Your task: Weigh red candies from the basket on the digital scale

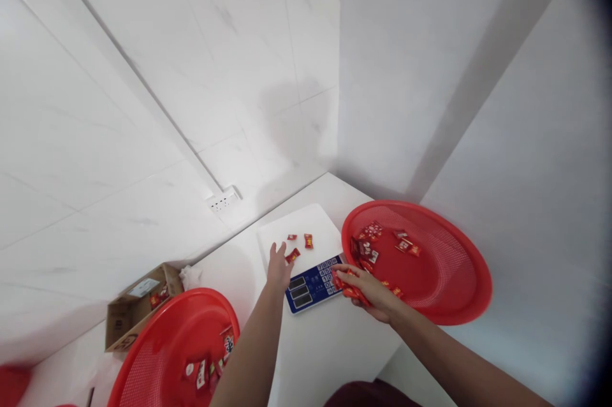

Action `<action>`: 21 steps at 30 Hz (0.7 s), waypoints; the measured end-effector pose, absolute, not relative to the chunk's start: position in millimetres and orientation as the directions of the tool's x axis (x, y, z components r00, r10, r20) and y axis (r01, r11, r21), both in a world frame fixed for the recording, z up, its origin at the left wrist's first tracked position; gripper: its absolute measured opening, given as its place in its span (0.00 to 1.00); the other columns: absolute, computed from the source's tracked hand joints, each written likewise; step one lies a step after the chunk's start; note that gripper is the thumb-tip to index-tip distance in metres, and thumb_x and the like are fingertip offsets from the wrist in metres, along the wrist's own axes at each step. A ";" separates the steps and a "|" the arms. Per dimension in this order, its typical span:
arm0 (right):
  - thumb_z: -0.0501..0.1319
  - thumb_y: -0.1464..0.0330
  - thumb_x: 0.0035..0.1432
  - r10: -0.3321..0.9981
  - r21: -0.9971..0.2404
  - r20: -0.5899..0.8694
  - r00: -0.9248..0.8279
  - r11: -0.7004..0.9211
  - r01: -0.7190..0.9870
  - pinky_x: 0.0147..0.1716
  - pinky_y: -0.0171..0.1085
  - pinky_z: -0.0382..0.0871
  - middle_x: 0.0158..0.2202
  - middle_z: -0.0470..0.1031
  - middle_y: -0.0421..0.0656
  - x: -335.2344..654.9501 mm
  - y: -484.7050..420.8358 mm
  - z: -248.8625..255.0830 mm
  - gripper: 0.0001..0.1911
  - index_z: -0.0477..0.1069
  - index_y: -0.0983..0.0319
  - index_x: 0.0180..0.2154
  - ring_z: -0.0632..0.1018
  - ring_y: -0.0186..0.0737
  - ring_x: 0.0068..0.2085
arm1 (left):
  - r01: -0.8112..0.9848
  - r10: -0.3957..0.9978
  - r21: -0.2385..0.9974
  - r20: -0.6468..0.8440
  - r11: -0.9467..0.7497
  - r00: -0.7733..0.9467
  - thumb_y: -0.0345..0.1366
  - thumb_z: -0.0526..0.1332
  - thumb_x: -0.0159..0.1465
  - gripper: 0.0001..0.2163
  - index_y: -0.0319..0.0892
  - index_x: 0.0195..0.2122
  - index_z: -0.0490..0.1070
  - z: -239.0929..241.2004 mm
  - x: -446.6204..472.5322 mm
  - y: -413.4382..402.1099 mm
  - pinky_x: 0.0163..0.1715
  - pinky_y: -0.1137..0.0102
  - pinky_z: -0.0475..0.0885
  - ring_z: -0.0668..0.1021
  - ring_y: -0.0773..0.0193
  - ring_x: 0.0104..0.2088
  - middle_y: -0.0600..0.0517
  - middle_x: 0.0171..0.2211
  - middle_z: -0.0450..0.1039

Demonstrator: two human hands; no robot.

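A white scale (306,228) with a blue keypad panel (313,284) stands near the corner of a white table. Three small red candy packets (300,245) lie on its platform. My left hand (278,268) reaches over the platform's near edge with fingers spread, close to one packet. My right hand (368,289) hovers between the keypad and a red mesh basket (454,279), fingers curled round several red packets (351,289). More red packets lie scattered in that basket.
A second red mesh basket (162,343) with a few packets sits at the lower left. Behind it stands an open cardboard box (136,311). A wall socket (222,201) is mounted on the white tiled wall. Walls close the corner.
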State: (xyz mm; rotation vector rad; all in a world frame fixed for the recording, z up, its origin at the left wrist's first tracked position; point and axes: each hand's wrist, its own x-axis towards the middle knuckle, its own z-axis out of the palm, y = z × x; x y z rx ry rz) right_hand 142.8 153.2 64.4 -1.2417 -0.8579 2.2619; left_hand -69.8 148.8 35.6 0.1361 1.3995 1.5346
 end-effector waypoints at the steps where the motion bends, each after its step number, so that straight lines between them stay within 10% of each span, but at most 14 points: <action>1: 0.63 0.64 0.50 0.617 -0.684 -0.605 -0.502 -0.726 -0.068 0.14 0.23 0.53 0.27 0.69 0.38 142.7 153.7 63.5 0.13 0.67 0.59 0.39 0.66 0.23 0.20 | -0.555 0.694 0.809 -0.513 0.193 -0.505 0.42 0.62 0.52 0.25 0.54 0.50 0.55 36.4 -68.5 144.2 0.49 0.65 0.62 0.61 0.61 0.55 0.50 0.59 0.49; 12: 0.61 0.62 0.51 0.598 -0.703 -0.518 -0.612 -0.705 -0.093 0.14 0.25 0.56 0.25 0.68 0.36 129.0 148.7 61.0 0.25 0.60 0.53 0.52 0.67 0.27 0.21 | -0.426 0.864 0.793 -0.501 0.436 -0.047 0.43 0.61 0.54 0.17 0.42 0.43 0.66 64.6 -5.7 92.0 0.35 0.65 0.70 0.75 0.63 0.34 0.47 0.37 0.71; 21: 0.63 0.61 0.48 0.683 -0.741 -0.474 -0.556 -0.650 -0.167 0.13 0.25 0.55 0.25 0.68 0.35 121.6 154.7 64.9 0.26 0.59 0.55 0.49 0.67 0.26 0.19 | -0.554 0.876 0.772 -0.459 0.311 -0.150 0.36 0.64 0.50 0.11 0.41 0.32 0.65 78.1 -2.8 97.0 0.34 0.69 0.69 0.74 0.67 0.30 0.52 0.30 0.71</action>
